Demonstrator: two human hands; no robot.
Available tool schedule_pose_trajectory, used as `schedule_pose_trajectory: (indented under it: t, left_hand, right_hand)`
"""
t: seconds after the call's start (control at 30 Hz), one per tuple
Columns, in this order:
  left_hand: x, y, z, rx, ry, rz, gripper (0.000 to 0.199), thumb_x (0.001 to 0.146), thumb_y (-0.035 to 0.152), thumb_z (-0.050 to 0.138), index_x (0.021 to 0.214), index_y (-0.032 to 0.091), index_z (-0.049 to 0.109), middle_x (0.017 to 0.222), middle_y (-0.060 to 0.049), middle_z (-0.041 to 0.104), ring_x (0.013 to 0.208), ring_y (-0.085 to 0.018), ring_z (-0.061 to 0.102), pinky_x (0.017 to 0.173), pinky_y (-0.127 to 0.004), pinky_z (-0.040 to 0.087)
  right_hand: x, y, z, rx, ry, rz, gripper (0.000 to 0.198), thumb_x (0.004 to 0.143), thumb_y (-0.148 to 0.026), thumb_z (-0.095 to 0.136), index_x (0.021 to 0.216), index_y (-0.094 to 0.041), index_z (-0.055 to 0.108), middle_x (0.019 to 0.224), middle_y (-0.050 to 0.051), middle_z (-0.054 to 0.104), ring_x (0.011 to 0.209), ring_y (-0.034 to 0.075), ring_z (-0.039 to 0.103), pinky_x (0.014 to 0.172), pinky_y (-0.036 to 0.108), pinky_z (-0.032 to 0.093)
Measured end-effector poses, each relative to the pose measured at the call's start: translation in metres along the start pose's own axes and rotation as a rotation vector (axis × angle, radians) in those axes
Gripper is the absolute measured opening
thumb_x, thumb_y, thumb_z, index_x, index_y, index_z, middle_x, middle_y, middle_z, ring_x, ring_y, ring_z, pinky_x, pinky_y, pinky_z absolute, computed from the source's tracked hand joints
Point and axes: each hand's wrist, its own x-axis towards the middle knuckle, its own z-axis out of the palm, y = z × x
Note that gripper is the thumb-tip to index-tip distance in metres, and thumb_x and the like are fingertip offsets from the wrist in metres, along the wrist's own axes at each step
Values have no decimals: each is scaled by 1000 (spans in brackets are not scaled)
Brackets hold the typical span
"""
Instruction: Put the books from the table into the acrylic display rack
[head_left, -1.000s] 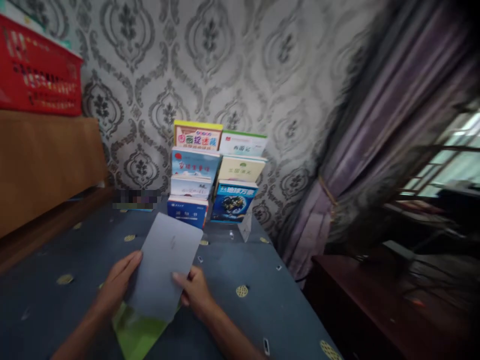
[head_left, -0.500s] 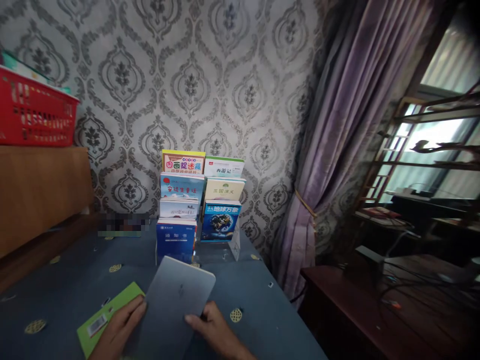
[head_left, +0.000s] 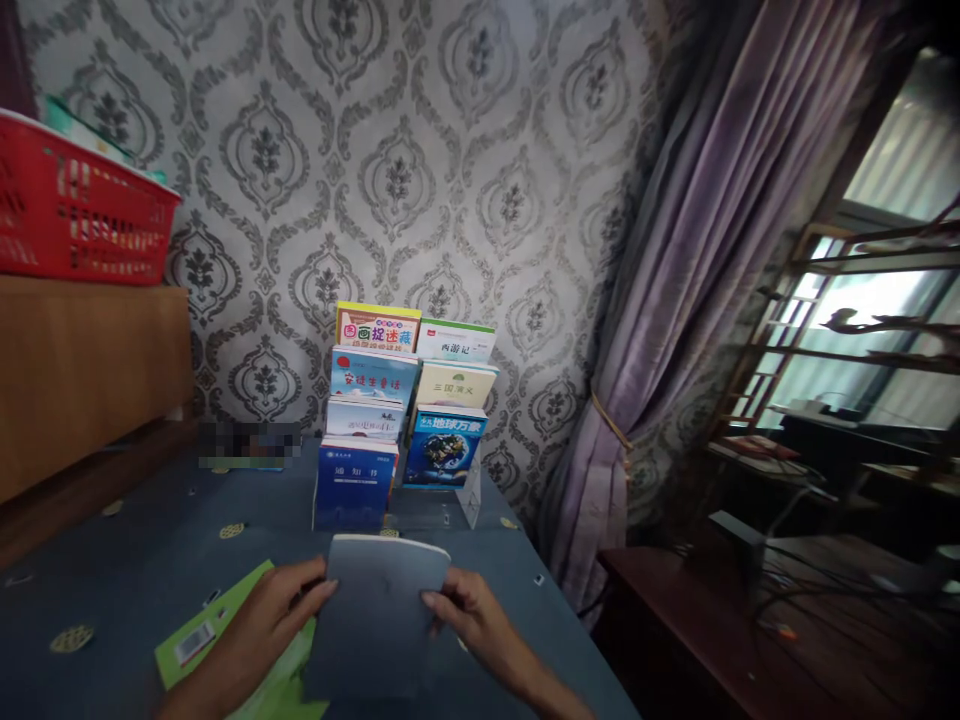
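Note:
A grey-blue notebook (head_left: pixel 381 620) with rounded corners is held up over the near part of the table. My left hand (head_left: pixel 281 610) pinches its left edge, and my right hand (head_left: pixel 472 612) grips the right edge, thumb on the near face. Under my left forearm lies a green book (head_left: pixel 199 640) with a white barcode label, partly covered by that arm. Beyond the notebook stands a clear tiered rack (head_left: pixel 471 495) of books in two columns. Its front books are a dark blue one (head_left: pixel 355 495) at left and a blue one with a globe (head_left: pixel 445 455) at right.
A red basket (head_left: pixel 90 200) sits on a wooden cabinet (head_left: pixel 90 380) at the left. The table (head_left: pixel 517 620) has a dark blue patterned cover. To the right are a purple curtain (head_left: pixel 660 240) and a dark red desk (head_left: pixel 675 620) with cables.
Both hands have turned the notebook from a tilt to nearly upright and shifted it slightly right. My left hand has moved up along its edge. The view has tilted slightly.

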Motion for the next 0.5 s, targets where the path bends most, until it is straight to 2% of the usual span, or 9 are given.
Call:
schedule_pose_trajectory:
  t: [0.1,0.2,0.3,0.4,0.5]
  left_hand:
    - [6,18,-4,4,-21,73,47,85,64,52,96,24,75,104,-6,75,103,-26,65,94,-32,50]
    - [10,36,-9,24,-69,160,39,90,56,50,80,24,69,84,-3,72,86,-22,65,80,-28,50]
    - [14,50,-12,67,-129,217,39,92,50,48,67,22,57,70,-1,64,70,-18,61,65,-26,43]
    - [19,58,-13,86,-134,227,35,91,46,49,66,22,50,67,1,61,67,-17,59,62,-25,40]
    - [22,62,-13,103,-178,218,25,91,43,49,76,23,53,69,2,61,68,-17,59,64,-25,40]
  right_hand:
    - [-3,-9,-7,-104,21,16,48,86,-64,59,72,-18,64,66,0,57,63,14,55,63,25,50]
    - [-7,-13,-12,-169,12,44,47,89,-63,56,75,-18,65,68,1,60,64,15,59,64,26,49]
    - [-9,-16,-17,-214,-19,54,47,90,-62,54,77,-19,66,70,1,63,66,16,61,65,27,49]
    - [-9,-22,-22,-252,-13,64,47,91,-62,53,76,-19,64,69,1,63,67,17,61,65,27,48]
    - [-8,-33,-26,-257,-5,56,45,91,-61,54,76,-20,62,70,1,61,67,17,60,65,27,49]
